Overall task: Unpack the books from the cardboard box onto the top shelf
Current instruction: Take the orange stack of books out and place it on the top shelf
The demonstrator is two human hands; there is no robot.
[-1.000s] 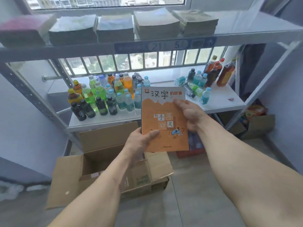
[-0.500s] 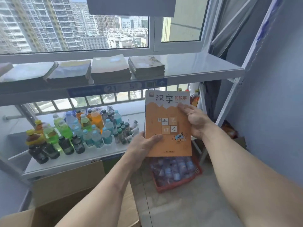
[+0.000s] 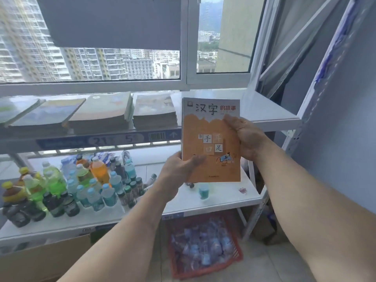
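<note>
Currently both hands, left hand (image 3: 179, 169) and right hand (image 3: 244, 137), clamp the orange book (image 3: 211, 143); swinging toward eleven o'clock risks knocking the book stacks (image 3: 154, 112) on the top shelf (image 3: 270, 110).

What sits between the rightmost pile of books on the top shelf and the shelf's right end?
In the head view, beyond the rightmost pile, the top shelf is bare white; only the orange book, held in front, overlaps it.

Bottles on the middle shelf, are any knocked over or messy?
Yes. Most bottles stand upright in a crowded bunch, but one bottle at the bunch's right edge looks tipped over. A small reddish smear also marks the middle shelf further right.
</note>
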